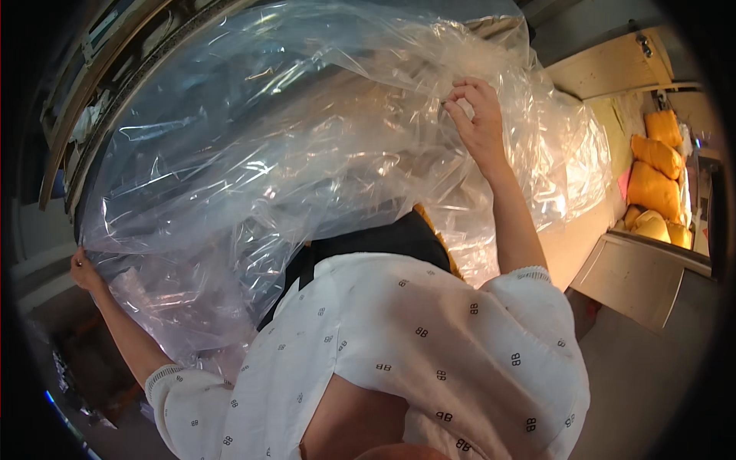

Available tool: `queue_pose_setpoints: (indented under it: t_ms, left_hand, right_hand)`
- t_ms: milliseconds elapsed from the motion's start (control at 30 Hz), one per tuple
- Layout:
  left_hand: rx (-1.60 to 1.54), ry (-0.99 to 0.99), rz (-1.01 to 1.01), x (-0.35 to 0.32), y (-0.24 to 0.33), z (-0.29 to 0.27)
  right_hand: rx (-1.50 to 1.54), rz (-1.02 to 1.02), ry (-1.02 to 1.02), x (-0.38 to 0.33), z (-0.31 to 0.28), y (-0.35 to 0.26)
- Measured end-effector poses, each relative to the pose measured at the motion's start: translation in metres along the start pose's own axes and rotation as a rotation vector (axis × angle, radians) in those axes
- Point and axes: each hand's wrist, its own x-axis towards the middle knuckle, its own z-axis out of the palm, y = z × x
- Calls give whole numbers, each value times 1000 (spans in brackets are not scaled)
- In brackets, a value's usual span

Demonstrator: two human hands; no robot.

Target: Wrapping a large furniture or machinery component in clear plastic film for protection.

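A large sheet of clear plastic film [261,146] spreads in front of me, wrinkled and shiny, and hangs down around my waist. At the far left my left hand [84,270] pinches the film's edge. My right hand [475,111] is raised over the film toward the right, thumb and fingertips brought together in a pinch on it. How much film lies between those fingers is hard to see. Under the film, brownish and dark shapes show through only dimly.
At the right, orange-yellow bundles [655,188] are stacked in an opening. Pale boards or cabinet doors [613,65] stand at the upper right, and a light panel [629,280] sits below the bundles. Wooden rails [100,84] run along the upper left.
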Motion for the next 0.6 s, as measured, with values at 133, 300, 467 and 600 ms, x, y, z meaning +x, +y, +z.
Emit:
queue_pose_setpoints:
  t_ms: [133,300,467,600]
  left_hand:
    - [-22,-14,11,-1,16,1]
    - [53,6,21,3,15,0]
    - [-20,19,-22,-3,14,-6]
    - [-18,-38,26,-1,5,-1]
  right_hand:
    - [405,355,-281,-20,-23,3]
    - [540,555,-732,-17,-64,2]
    - [556,757,-804,-20,-107,19]
    - [1285,612,-493,-4,-166,82]
